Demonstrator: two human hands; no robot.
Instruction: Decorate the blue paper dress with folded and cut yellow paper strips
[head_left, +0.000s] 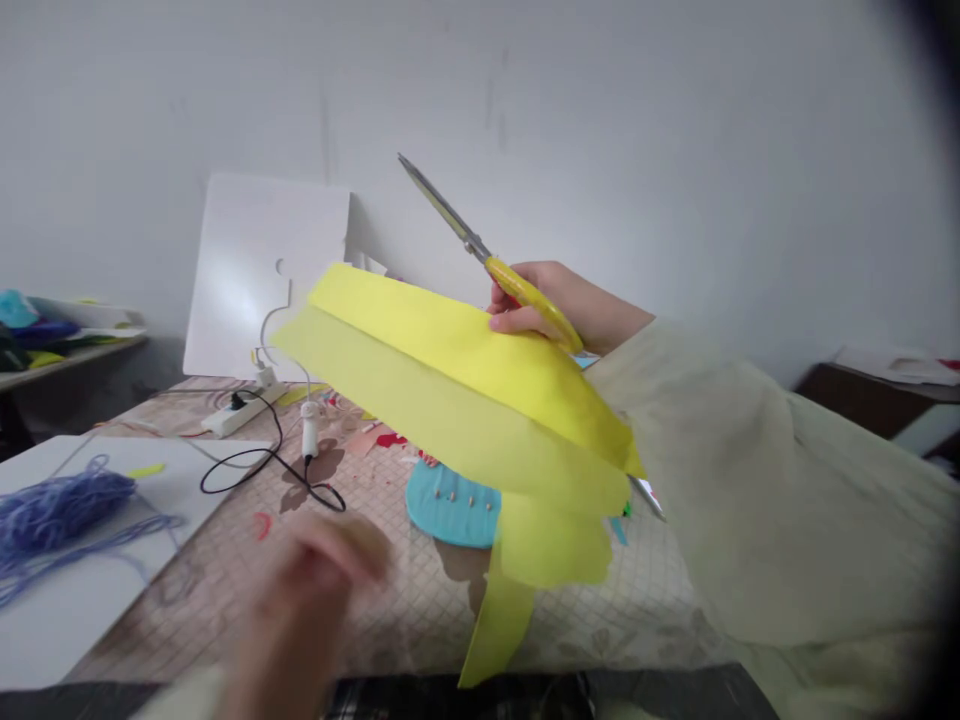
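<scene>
Table (420, 610): patterned cloth, blue yarn (52, 510) far left.
Right hand (559, 305): grips yellow scissors (487, 262) and folded yellow paper (465, 400).
Left hand (315, 590): blurred, grip unclear.

a tangle of blue yarn (52, 510) lies on a white sheet (75, 590) at the left. a white power strip (241, 408) with a black cable (277, 465) sits near a white board (262, 275) leaning on the wall. a turquoise cutout (450, 505) rests on the table (390, 610).

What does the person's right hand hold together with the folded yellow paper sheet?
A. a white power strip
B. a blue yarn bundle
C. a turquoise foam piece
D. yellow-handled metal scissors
D: the right hand holds the yellow-handled metal scissors, blades pointing up, above the folded yellow paper sheet.
</scene>
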